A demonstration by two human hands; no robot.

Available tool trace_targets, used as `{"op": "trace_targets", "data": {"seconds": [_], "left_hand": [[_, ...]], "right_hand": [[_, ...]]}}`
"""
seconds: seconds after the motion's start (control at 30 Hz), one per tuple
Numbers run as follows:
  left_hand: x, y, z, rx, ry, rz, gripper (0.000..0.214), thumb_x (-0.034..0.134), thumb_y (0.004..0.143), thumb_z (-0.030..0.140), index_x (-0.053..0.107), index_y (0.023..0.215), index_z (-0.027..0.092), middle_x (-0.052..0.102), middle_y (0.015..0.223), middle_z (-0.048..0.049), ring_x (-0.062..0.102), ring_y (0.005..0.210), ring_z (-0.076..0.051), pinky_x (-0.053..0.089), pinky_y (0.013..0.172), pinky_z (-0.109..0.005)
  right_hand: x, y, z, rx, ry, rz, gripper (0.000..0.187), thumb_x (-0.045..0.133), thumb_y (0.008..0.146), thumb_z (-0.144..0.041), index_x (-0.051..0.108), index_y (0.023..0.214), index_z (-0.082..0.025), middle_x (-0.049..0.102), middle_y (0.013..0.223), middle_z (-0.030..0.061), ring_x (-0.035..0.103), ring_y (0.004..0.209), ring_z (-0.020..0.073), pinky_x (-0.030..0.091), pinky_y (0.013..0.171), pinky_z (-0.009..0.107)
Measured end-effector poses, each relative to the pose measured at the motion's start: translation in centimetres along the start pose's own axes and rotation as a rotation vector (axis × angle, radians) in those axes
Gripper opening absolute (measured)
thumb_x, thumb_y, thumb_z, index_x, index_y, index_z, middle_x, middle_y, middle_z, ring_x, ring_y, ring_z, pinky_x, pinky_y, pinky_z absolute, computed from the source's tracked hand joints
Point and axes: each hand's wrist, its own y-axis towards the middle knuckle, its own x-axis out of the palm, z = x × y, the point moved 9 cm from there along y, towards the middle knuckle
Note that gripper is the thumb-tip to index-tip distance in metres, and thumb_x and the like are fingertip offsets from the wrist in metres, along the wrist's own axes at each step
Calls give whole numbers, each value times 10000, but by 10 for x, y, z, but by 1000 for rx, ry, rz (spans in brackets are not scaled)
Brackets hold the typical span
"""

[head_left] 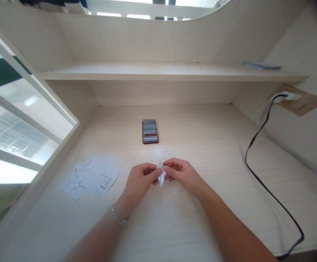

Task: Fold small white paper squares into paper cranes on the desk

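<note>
Between my two hands is a small piece of folded white paper [161, 177], narrow and pointed at its top and bottom ends. My left hand [144, 175] pinches its left side, with the thumb lying across the front. On the right side, my right hand [180, 171] grips the paper between thumb and fingertips. Both hands are just above the desk, and a bracelet [118, 215] circles the left wrist. Some fingertips are hidden behind the paper. Past the hands lies a dark phone-like object [150, 131] with a blurred-out screen.
Printed white sheets [98, 176] overlap on the desk [202, 134] at the left. A black cable [266, 185] runs from the wall socket [297, 99] down the right side. Across the back is a shelf [153, 71] holding a flat item [262, 66]. A barred window [16, 109] borders the left.
</note>
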Motion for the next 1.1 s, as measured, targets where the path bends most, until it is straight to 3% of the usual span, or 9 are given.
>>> {"op": "trace_targets", "data": {"seconds": [0.1,0.27,0.47,0.77,1.1], "left_hand": [[-4,0,1,25,-41,39,211,643,705,302,664,766,102,646,628,-32,556,543,-105,459,527,-212],[4,-1,1,29,-187,-30,227,639,711,245,655,873,87,680,738,-66,595,611,-122,504,593,-245],[-4,-2,-1,18,-106,70,270,680,671,240,628,894,97,652,605,-23,582,516,-111,501,519,-227],[0,0,-7,0,-206,11,319,639,713,229,567,1005,122,651,651,-28,602,575,-118,508,572,-249],[7,-3,-3,17,-216,-16,308,626,706,172,521,993,133,630,619,-3,582,560,-108,488,564,-235]], "right_hand": [[5,0,0,-5,67,7,239,701,647,-332,597,785,-168,599,629,-8,555,553,111,439,533,242],[3,1,-3,-35,95,48,192,706,634,-298,611,720,-154,608,604,-5,528,508,95,417,507,233],[1,1,-1,-42,95,61,157,689,654,-273,603,707,-153,617,607,-5,537,518,95,431,526,234],[-6,1,-5,-124,65,174,125,671,668,-243,586,702,-158,618,617,-6,558,558,104,438,547,229],[-8,1,-6,-138,56,199,193,714,626,-282,564,661,-164,591,574,-21,535,517,104,411,501,227]]}}
